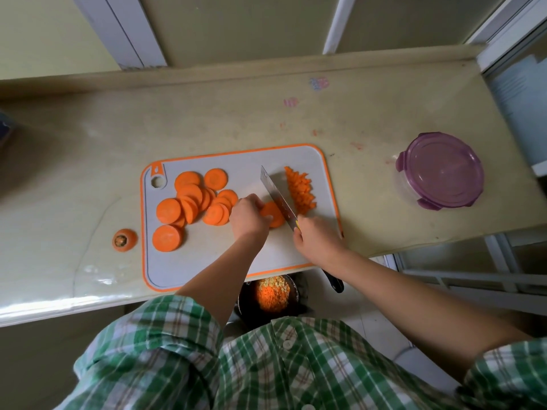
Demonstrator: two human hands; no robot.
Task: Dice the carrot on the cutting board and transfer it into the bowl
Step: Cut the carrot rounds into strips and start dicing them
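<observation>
A grey cutting board (266, 161) with an orange rim lies on the counter. Several round carrot slices (189, 202) are heaped on its left half. My left hand (248, 216) holds a small stack of slices (273, 214) down with curled fingers. My right hand (318, 239) grips the handle of a cleaver (276, 193), whose blade stands on edge just right of the stack. Cut carrot pieces (300, 187) lie in a row right of the blade. A dark bowl (268, 292) with diced carrot sits below the counter's front edge.
A carrot top (124, 238) lies on the counter left of the board. A round container with a purple lid (442, 170) stands at the right. A black handle (334, 281) sticks out past the counter edge. The counter ends at the right by a metal frame.
</observation>
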